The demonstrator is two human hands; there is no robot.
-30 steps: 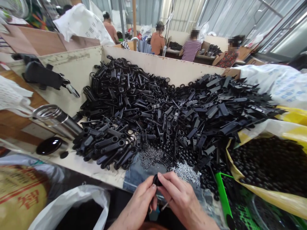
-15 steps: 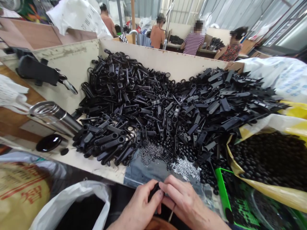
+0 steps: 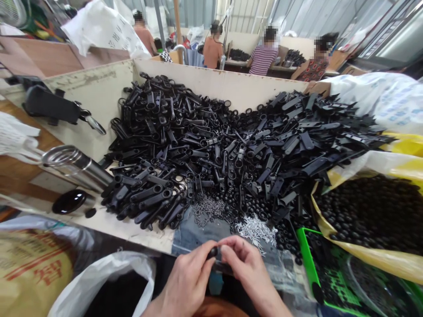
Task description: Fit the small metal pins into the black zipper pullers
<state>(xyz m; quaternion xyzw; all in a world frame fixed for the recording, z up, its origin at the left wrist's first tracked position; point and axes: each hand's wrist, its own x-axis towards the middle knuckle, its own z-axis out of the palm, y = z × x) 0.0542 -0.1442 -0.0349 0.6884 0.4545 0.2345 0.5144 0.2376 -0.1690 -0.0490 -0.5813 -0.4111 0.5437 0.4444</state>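
The left hand and the right hand are together, their fingertips pinching a small rounded black plastic piece from both sides, just above the near edge of the work surface. Beyond the hands lies a faded blue denim cloth, bearing a scatter of dark metal screws and a heap of tiny silver metal screws. Small round black beads spread out next to them, at the foot of a great mound of black plastic looped pull tabs, which fills a bin with cream board walls. To the right, a green plastic tray sits beside an open yellow-and-white sack of black beads. To the left stand a steel vacuum flask and an open white plastic bag. Three co-workers sit at a bench across the room, with more black parts in front of them.
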